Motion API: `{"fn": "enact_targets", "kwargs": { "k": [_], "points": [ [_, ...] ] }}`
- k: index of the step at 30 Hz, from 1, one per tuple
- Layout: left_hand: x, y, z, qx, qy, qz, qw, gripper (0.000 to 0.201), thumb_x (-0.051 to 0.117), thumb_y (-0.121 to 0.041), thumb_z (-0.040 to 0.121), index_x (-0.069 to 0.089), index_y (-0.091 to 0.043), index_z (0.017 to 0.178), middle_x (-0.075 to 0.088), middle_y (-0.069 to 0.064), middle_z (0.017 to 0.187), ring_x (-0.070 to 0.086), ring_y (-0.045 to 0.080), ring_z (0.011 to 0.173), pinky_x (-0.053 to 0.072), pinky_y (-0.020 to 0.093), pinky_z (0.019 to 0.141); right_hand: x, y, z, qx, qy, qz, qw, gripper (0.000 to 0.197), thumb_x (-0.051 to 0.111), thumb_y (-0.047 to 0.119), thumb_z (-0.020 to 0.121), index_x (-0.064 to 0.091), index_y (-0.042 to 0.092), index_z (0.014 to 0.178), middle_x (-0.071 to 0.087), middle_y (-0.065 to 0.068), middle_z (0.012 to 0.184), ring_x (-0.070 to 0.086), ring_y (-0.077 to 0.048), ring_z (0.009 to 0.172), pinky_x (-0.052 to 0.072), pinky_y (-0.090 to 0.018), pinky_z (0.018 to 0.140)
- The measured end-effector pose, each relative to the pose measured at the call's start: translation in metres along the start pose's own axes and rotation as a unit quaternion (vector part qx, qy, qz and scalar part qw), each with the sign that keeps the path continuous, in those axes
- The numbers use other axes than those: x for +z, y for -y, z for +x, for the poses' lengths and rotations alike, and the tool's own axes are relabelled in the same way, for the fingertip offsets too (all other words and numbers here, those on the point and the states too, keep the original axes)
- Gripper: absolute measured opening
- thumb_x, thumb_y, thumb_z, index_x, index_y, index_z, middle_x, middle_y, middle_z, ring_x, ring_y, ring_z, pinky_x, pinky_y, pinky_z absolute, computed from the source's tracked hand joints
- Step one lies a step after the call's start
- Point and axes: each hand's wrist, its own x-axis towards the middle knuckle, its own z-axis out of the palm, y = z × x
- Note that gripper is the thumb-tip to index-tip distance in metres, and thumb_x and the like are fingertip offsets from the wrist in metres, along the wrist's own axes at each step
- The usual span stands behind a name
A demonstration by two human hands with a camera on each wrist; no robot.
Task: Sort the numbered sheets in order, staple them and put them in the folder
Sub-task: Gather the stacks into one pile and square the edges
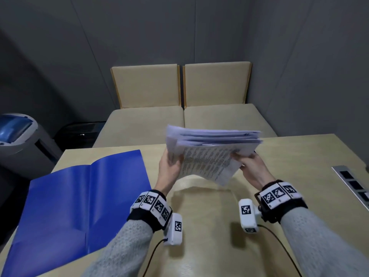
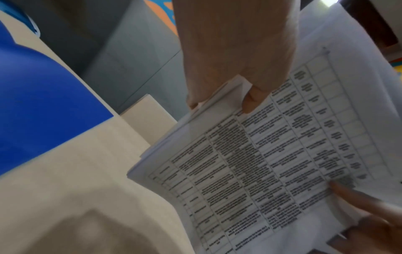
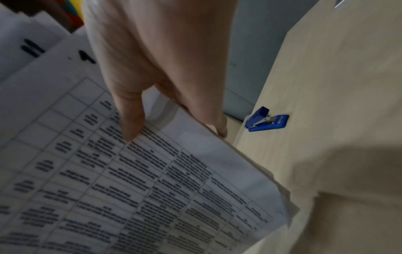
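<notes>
Both hands hold the stack of sheets [image 1: 209,152] up off the table [image 1: 299,176], printed tables facing the person. The left hand [image 1: 169,168] pinches the stack's left edge, thumb on the front; the right hand [image 1: 251,166] pinches the right edge likewise. The blue folder [image 1: 79,196] lies open on the table's left. A blue stapler [image 3: 266,119] sits on the table beyond the right hand

Beige wooden table [image 1: 299,166], two tan cushioned seats [image 1: 147,86] side by side beyond its far edge, grey bin with blue lid [image 1: 18,132] far left, grey panelled walls [image 1: 179,27], metal socket strip [image 1: 353,184] at right edge.
</notes>
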Motion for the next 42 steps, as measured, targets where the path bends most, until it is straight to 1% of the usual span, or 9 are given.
{"fn": "enact_targets", "kwargs": {
  "k": [4, 9, 17, 26, 29, 32, 37, 40, 42],
  "points": [
    [0.010, 0.013, -0.014, -0.003, -0.040, 0.044, 0.998, 0.025, 0.054, -0.020, 0.095, 0.053, -0.013, 0.119, 0.062, -0.012, 0.099, 0.061, 0.006, 0.091, 0.050, 0.011, 0.072, 0.003, -0.015, -0.011, -0.012, -0.016, -0.045, 0.999, 0.018, 0.060, -0.002, 0.084, 0.065, 0.014, 0.090, 0.068, 0.000, 0.092, 0.057, -0.014, 0.091, 0.041, -0.030, 0.077],
    [0.020, 0.019, -0.017, -0.021, -0.075, 0.069, 0.995, 0.025, 0.052, -0.017, 0.094, 0.054, -0.020, 0.119, 0.066, -0.003, 0.100, 0.062, 0.017, 0.097, 0.054, 0.042, 0.085, 0.018, -0.019, -0.015, 0.002, -0.042, -0.004, 0.999, 0.014, 0.061, 0.012, 0.089, 0.066, 0.015, 0.101, 0.071, -0.004, 0.099, 0.067, -0.017, 0.092, 0.051, -0.032, 0.079],
    [0.028, 0.014, -0.022, -0.010, -0.086, 0.042, 0.995, 0.022, 0.053, -0.010, 0.090, 0.040, -0.022, 0.102, 0.061, 0.005, 0.097, 0.060, 0.024, 0.092, 0.054, 0.046, 0.081, 0.023, -0.023, -0.017, 0.011, -0.058, -0.013, 0.998, 0.047, 0.064, -0.001, 0.080, 0.052, 0.016, 0.122, 0.066, -0.007, 0.113, 0.063, -0.020, 0.104, 0.050, -0.033, 0.082],
    [0.019, 0.020, -0.015, -0.042, -0.043, 0.064, 0.996, 0.015, 0.052, -0.018, 0.096, 0.052, -0.026, 0.108, 0.065, -0.001, 0.102, 0.062, 0.020, 0.098, 0.052, 0.049, 0.088, 0.016, -0.021, -0.021, -0.007, -0.100, -0.096, 0.990, 0.037, 0.058, -0.001, 0.087, 0.040, 0.013, 0.116, 0.056, -0.012, 0.121, 0.059, -0.022, 0.106, 0.050, -0.030, 0.078],
    [0.013, 0.000, -0.003, 0.050, 0.005, 0.160, 0.986, 0.014, 0.045, -0.006, 0.092, 0.051, -0.018, 0.097, 0.062, 0.004, 0.092, 0.060, 0.025, 0.087, 0.052, 0.048, 0.076, 0.001, 0.010, -0.016, -0.162, -0.158, -0.352, 0.908, 0.064, 0.073, 0.011, 0.076, 0.038, 0.021, 0.129, 0.040, -0.005, 0.132, 0.038, -0.021, 0.124, 0.035, -0.040, 0.105],
    [0.020, -0.029, 0.011, 0.175, 0.067, 0.344, 0.920, 0.017, 0.045, -0.001, 0.088, 0.038, -0.016, 0.084, 0.051, -0.002, 0.082, 0.051, 0.027, 0.080, 0.036, 0.039, 0.068, 0.008, 0.041, -0.012, -0.207, -0.084, -0.520, 0.824, 0.059, 0.072, 0.024, 0.074, 0.048, 0.033, 0.127, 0.049, 0.005, 0.131, 0.037, -0.018, 0.124, 0.024, -0.043, 0.107],
    [0.036, -0.050, 0.022, 0.252, 0.075, 0.465, 0.845, 0.005, 0.046, -0.018, 0.096, 0.043, -0.022, 0.094, 0.056, -0.004, 0.093, 0.045, 0.020, 0.085, 0.028, 0.031, 0.081, 0.010, 0.034, -0.010, -0.099, -0.011, -0.297, 0.950, 0.016, 0.072, 0.018, 0.079, 0.072, 0.016, 0.095, 0.073, -0.006, 0.096, 0.068, -0.016, 0.092, 0.053, -0.028, 0.084],
    [0.011, -0.036, 0.029, 0.172, 0.040, 0.550, 0.816, 0.019, 0.052, -0.039, 0.092, 0.051, -0.021, 0.100, 0.061, -0.002, 0.101, 0.053, 0.024, 0.094, 0.032, 0.038, 0.086, -0.011, 0.016, -0.017, -0.085, -0.036, -0.219, 0.971, 0.018, 0.068, 0.013, 0.085, 0.070, 0.010, 0.103, 0.072, -0.008, 0.099, 0.069, -0.021, 0.092, 0.054, -0.034, 0.081],
    [-0.011, -0.023, 0.031, 0.099, -0.002, 0.526, 0.845, 0.030, 0.060, -0.045, 0.085, 0.056, -0.020, 0.101, 0.062, -0.002, 0.100, 0.056, 0.024, 0.095, 0.037, 0.038, 0.086, -0.026, 0.005, -0.021, -0.064, -0.032, -0.147, 0.987, 0.019, 0.066, 0.011, 0.085, 0.067, 0.008, 0.104, 0.073, -0.006, 0.100, 0.070, -0.023, 0.095, 0.056, -0.032, 0.081]
  ]
}}
